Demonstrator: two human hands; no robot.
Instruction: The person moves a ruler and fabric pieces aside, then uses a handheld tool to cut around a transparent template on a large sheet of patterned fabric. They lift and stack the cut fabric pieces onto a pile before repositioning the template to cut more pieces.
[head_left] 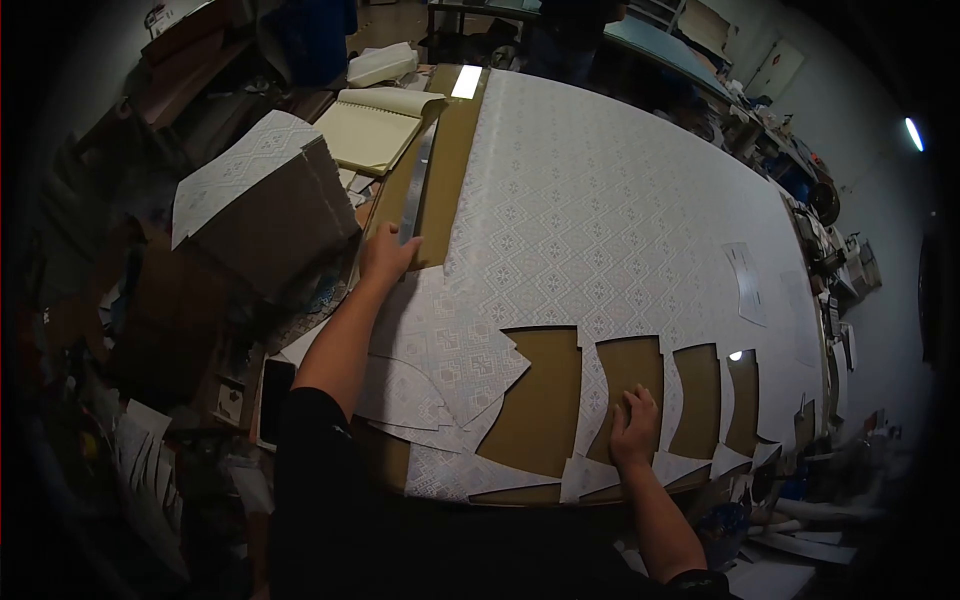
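- The left hand (388, 255) lies on the near end of a long steel ruler (420, 170), which runs along the left edge of the surface (455, 160). Its grip is not clear: whether the fingers pinch the ruler or only press on it cannot be told.
- The right hand (635, 428) rests flat near the near edge, grip spread and holding nothing, with its fingers on the brown top bared by a cut-out (630, 370).
- A white patterned sheet (600, 200) covers most of the surface. Four curved cut-outs in a row along its near edge leave thin strips between them.
- Loose cut pieces (450, 350) of the same sheet lie overlapped between the two hands, toward the near left corner.
- A small paper template (748, 285) lies on the sheet toward the right edge.
- An open notebook (375, 125) sits at the far left corner, just beside the ruler's far end.
- A stack of patterned sheets (260, 190) stands off the left edge.
- The room is a dim, cluttered workshop. Another bench (660, 45) stands beyond the far edge and a lamp (913, 133) glows at right.
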